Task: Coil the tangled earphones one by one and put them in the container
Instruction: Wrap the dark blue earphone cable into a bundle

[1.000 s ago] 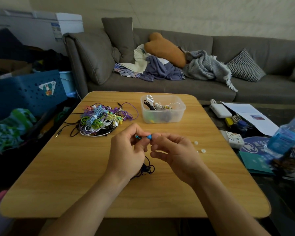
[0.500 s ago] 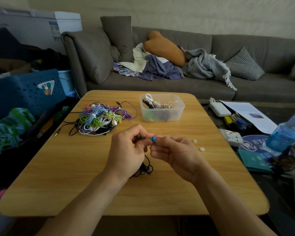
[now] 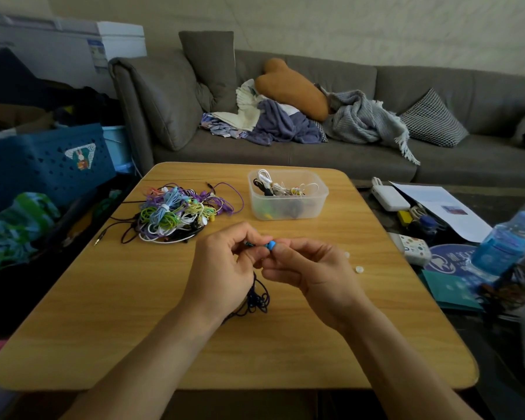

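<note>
Little has shifted: your left hand (image 3: pixel 225 268) and right hand (image 3: pixel 309 271) stay together, pinching the blue earbud (image 3: pixel 271 245) while its dark cord (image 3: pixel 256 300) dangles below, apparently readying a coil; the container (image 3: pixel 288 194) waits beyond.

Wooden table (image 3: pixel 103 313) with earphone tangle (image 3: pixel 176 212), plastic container (image 3: pixel 315 204), two white eartips (image 3: pixel 358 269).

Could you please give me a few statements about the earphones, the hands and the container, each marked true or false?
1. Both hands, left hand and right hand, pinch the blue earphone. True.
2. The clear container is empty. False: it holds coiled earphones.
3. The tangled pile lies left of the container. True.
4. The dark cord hangs inside the container. False: it trails onto the table below the left hand.
</note>
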Tool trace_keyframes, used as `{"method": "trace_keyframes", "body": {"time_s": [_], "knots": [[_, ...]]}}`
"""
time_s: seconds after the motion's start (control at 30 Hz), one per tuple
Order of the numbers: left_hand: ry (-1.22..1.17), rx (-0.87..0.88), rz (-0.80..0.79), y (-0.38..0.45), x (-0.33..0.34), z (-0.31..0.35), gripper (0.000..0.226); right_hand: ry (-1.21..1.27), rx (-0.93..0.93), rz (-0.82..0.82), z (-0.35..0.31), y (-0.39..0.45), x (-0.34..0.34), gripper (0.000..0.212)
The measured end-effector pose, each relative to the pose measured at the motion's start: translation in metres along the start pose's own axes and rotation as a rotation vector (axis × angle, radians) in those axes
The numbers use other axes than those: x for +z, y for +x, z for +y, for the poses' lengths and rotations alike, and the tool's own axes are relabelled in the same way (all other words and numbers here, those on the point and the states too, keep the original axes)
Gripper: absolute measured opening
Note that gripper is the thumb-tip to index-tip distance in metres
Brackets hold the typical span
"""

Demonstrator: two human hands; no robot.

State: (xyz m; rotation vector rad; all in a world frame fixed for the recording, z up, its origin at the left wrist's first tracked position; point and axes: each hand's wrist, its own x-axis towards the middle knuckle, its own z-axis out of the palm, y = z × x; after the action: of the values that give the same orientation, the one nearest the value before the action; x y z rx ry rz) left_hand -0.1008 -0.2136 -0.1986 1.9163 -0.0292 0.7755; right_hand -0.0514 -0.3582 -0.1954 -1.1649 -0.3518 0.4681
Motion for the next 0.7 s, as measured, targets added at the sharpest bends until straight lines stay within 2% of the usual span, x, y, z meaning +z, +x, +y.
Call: {"method": "trace_keyframes", "body": {"time_s": [0.2, 0.33, 0.4, 0.53, 0.7], "knots": [[0.108, 0.180, -0.007, 0.003, -0.005, -0.003, 0.009, 0.043, 0.040, 0.026, 0.001, 0.000, 0.005, 0.020], [0.139, 0.261, 0.014, 0.004, -0.004, -0.003, 0.013, 0.013, 0.052, 0.057, 0.001, 0.000, 0.004, 0.018], [0.144, 0.238, 0.032, 0.001, -0.002, -0.002, 0.019, -0.022, 0.046, 0.091, 0.001, 0.001, 0.005, 0.010], [0.131, 0.104, 0.054, -0.009, 0.000, 0.002, 0.036, -0.042, 0.044, 0.103, 0.003, 0.003, 0.008, 0.013], [0.016, -0.045, -0.026, -0.012, -0.001, 0.005, 0.037, -0.086, -0.024, 0.100, 0.004, 0.005, 0.005, 0.009]]}}
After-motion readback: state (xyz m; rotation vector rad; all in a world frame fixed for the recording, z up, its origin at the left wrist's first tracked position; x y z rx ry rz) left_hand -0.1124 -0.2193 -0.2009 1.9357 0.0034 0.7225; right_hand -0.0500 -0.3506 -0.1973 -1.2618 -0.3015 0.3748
